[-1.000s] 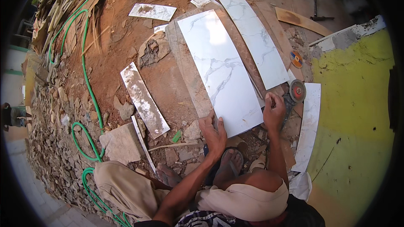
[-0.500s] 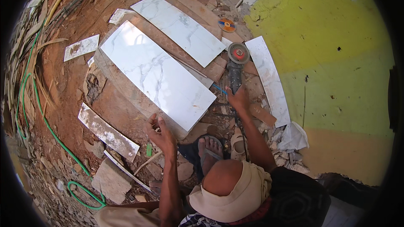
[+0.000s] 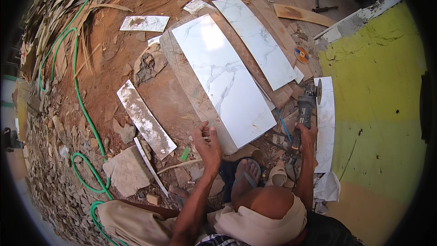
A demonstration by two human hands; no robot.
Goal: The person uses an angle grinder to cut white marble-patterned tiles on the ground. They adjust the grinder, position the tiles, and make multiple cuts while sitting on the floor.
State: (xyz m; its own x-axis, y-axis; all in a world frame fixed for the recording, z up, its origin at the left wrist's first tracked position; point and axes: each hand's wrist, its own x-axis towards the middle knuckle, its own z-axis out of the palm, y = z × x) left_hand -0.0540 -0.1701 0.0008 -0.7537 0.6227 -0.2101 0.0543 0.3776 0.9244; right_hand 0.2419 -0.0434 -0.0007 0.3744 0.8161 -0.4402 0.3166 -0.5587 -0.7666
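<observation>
I have my right hand (image 3: 307, 134) wrapped round the dark body of an angle grinder (image 3: 306, 107), whose disc stands tilted at its front, beside a white tile strip (image 3: 325, 132). My left hand (image 3: 207, 139) is open with fingers slightly curled at the lower left edge of a large white marble-patterned tile (image 3: 222, 82); whether it touches the edge I cannot tell. That tile lies on a dusty board (image 3: 170, 52). A second marbled tile (image 3: 252, 41) lies to its right, farther away. An orange cutting disc (image 3: 301, 55) lies beside it, and a thin blue stick (image 3: 284, 125) is near the grinder.
Dusty tile offcuts (image 3: 145, 120) lie on the red dirt at left, with a stone block (image 3: 126, 173), a green hose (image 3: 82, 109) and piled debris (image 3: 68, 4). A yellow-green wall (image 3: 368, 91) is at right, with a wooden board (image 3: 300, 13) behind. My sandalled feet (image 3: 246, 175) are below.
My right hand has picked up the grinder, raised it and moved it right toward the tile strip. My left hand has loosened from the large tile's corner and shifted left. The view has swung.
</observation>
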